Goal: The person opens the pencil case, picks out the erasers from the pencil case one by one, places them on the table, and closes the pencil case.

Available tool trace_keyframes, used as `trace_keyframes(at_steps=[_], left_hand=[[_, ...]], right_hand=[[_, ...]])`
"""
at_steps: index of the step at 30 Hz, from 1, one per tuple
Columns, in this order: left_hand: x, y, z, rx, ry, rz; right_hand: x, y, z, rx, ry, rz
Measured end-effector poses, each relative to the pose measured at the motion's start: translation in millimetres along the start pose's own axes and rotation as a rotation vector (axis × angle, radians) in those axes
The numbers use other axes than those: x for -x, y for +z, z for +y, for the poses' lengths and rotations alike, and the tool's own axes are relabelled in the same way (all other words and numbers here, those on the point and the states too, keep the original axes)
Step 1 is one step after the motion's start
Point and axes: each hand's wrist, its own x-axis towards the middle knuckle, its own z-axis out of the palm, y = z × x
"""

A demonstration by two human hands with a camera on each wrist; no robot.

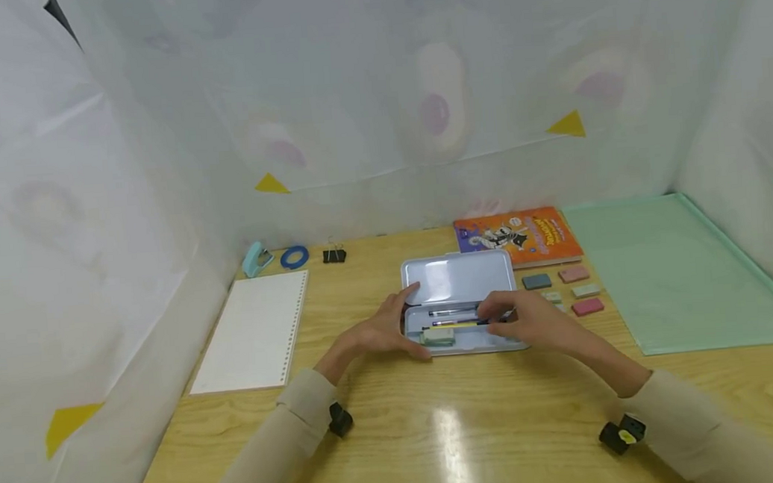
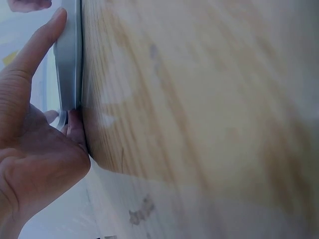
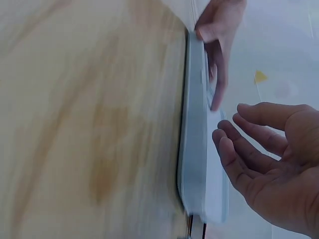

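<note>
A pale blue metal pencil case (image 1: 468, 351) lies on the table with its lid (image 1: 457, 289) swung back. Inside are a clear pen (image 1: 447, 312), a yellow-and-black pencil (image 1: 461, 325) and a pale green eraser (image 1: 437, 337) at the front left. My left hand (image 1: 381, 333) grips the case's left end, thumb along the front wall and fingers towards the hinge; the left wrist view shows the thumb against the case wall (image 2: 70, 64). Over the right part of the tray hovers my right hand (image 1: 532, 322). Its fingers (image 3: 239, 152) are loosely bent, with nothing between them in the right wrist view.
Several small erasers, such as a pink one (image 1: 588, 307), lie right of the case beside an orange book (image 1: 541, 234) and a green mat (image 1: 699, 279). On the left are a notepad (image 1: 254, 333), a light blue stapler (image 1: 254, 260), blue tape (image 1: 294, 258) and a binder clip (image 1: 334, 256).
</note>
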Motion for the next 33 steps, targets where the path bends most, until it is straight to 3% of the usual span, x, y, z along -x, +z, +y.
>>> trace_keyframes(at_steps=[5,10,16,22,28,33], left_hand=[[-0.7,-1.0,1.1,-0.005,0.005,-0.002],[-1.5,-1.0,1.6,-0.014,0.003,-0.006],[-1.1,-0.4,-0.3,-0.014,-0.009,-0.001],[-0.5,-0.6,-0.2,-0.012,-0.005,-0.004],[1.1,0.5,0.1,0.005,-0.011,-0.011],[0.8,0.6,-0.2,-0.004,-0.012,-0.008]], right_hand=[[-15,21,-12,0.024,-0.032,-0.018],[-23,31,-18,0.024,-0.013,-0.029],[-30,42,-22,-0.018,-0.063,-0.035],[-38,52,-25,0.096,-0.102,0.007],[-41,58,-32,0.182,-0.059,0.044],[-40,58,-32,0.111,-0.004,0.039]])
